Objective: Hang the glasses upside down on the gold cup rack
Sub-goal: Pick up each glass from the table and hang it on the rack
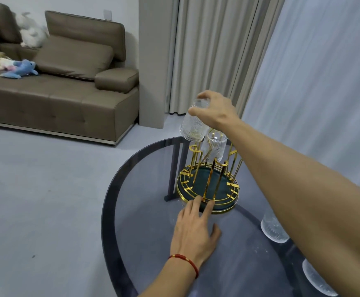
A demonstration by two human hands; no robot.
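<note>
The gold cup rack (209,181) with a dark green round base stands at the far side of the round glass table (153,232). My right hand (215,110) grips the bottom of a ribbed clear glass (193,125), held upside down and tilted over a left prong of the rack. A second ribbed glass (214,146) hangs upside down on a prong behind it. My left hand (196,230) lies flat on the table, its fingertips touching the front rim of the rack's base. Two more ribbed glasses (274,231) (318,279) stand on the table at the right, partly hidden by my right forearm.
A brown sofa (63,88) with plush toys (21,68) stands at the back left across a grey floor. Beige and white curtains (228,50) hang behind the table. The table's dark rim (107,211) curves at the left, its legs showing through the glass.
</note>
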